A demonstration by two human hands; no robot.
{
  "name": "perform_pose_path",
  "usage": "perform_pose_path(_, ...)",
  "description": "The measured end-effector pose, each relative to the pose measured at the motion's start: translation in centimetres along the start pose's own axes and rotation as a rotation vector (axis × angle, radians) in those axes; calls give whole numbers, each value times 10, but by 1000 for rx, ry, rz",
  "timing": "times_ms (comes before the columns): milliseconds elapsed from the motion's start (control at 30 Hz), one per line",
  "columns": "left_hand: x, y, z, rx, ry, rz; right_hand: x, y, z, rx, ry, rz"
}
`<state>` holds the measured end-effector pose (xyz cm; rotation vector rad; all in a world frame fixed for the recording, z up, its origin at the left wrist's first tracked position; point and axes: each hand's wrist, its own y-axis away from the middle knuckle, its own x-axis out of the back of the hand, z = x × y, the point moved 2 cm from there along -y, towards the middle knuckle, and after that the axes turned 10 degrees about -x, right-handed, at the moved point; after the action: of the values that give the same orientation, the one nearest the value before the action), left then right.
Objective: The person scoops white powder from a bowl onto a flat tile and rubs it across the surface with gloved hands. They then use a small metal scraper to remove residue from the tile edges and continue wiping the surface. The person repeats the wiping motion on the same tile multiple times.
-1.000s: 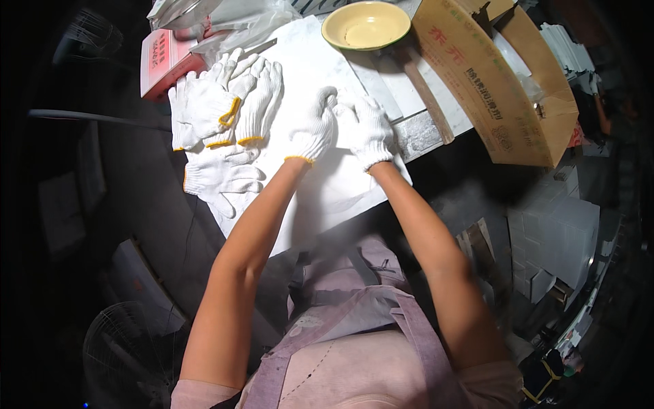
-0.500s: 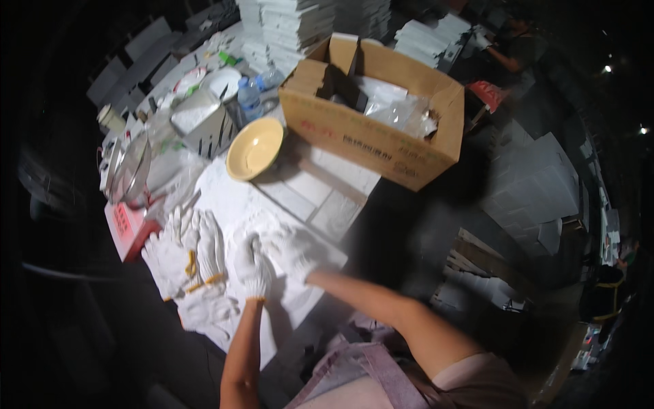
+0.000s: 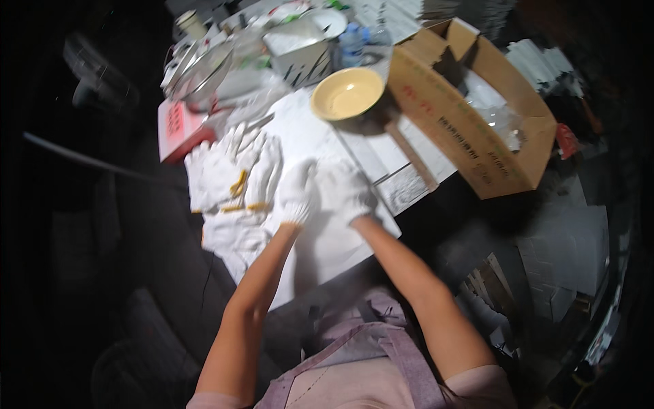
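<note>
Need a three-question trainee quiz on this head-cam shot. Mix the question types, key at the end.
1. Multiple choice: what colour are the worn gloves on the left hand and right hand?
A) blue
B) white
C) black

2. True or false: the yellow bowl stands to the left of the open cardboard box in the picture.

3. Fill in the blank: the pile of loose gloves lies on the person's ____ side of both hands.

Key:
1. B
2. True
3. left
</note>
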<state>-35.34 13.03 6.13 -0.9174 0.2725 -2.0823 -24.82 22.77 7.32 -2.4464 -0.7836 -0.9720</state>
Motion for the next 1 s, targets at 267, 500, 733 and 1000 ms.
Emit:
perform_pose_path(267,7,-2,11,59,-68,-75,-6,11,13,-184,107,-99)
perform_pose_path(500,15,8,16,186,-170,-95,-26,-7,23,89,-267,-179)
perform_pose_path(733,20,-1,46,425,357,-110,13,19,2,-162,-193,-88)
perform_pose_path(1000,14,47,27,367,546,-262,12,77,-2,65,333,-1)
